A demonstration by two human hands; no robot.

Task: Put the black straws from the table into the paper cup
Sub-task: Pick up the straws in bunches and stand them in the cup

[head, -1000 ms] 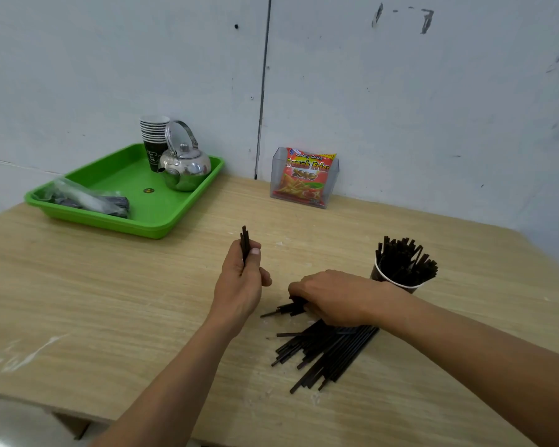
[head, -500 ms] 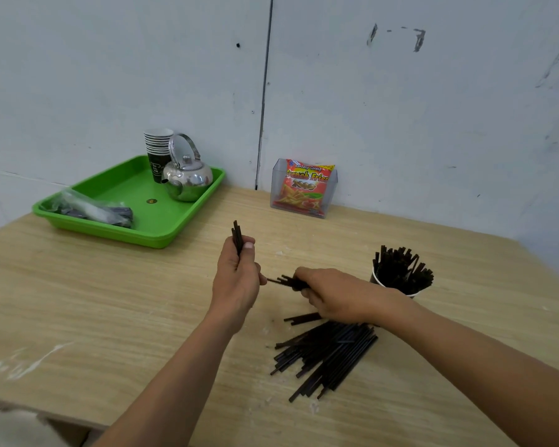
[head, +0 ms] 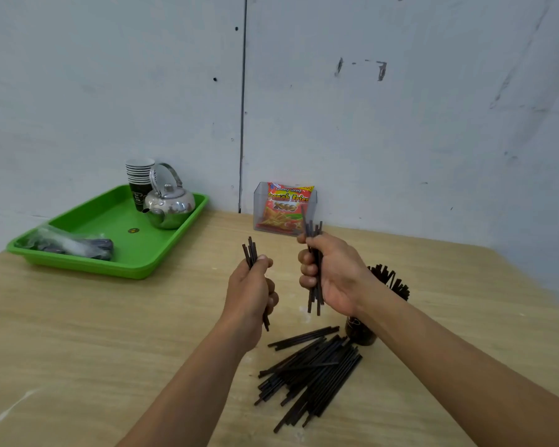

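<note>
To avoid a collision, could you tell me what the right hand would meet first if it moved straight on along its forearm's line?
Probably the straw bundle gripped by the left hand; the right hand, holding its own straws, points leftward toward it, though depth is unclear.

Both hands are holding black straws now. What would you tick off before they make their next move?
1. Left hand grips the left bundle of straws: ok.
2. Right hand grips the right bundle: ok, though the straw ends are uneven.
3. Paper cup stands upright: ok as far as it shows; the right forearm covers its middle.
4. Room in the cup's mouth: cannot tell. The rim is hidden, and the cup straws look crowded.
5. Table free of straws: not ok. A pile lies in front of the cup.
</note>
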